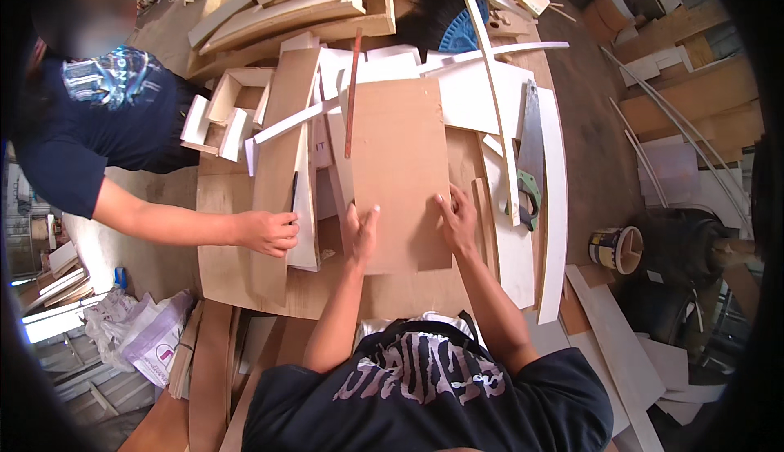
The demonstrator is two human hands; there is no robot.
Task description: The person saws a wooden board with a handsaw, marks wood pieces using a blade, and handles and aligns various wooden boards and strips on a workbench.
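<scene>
- Two hands of the wearer flat on one brown board (400,170): left hand (360,234), right hand (457,221).
- One co-worker's hand (268,232) on a long plank (278,166).
- One handsaw (529,166).
- One reddish strip (352,93).
- One tape roll (616,249).
- One dark brush (445,13).

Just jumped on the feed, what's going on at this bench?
The person presses both hands flat on a brown board on the cluttered workbench: left hand at its lower left edge, right hand at its lower right. A co-worker's hand rests on a long plank beside it. A handsaw lies to the right.
</scene>
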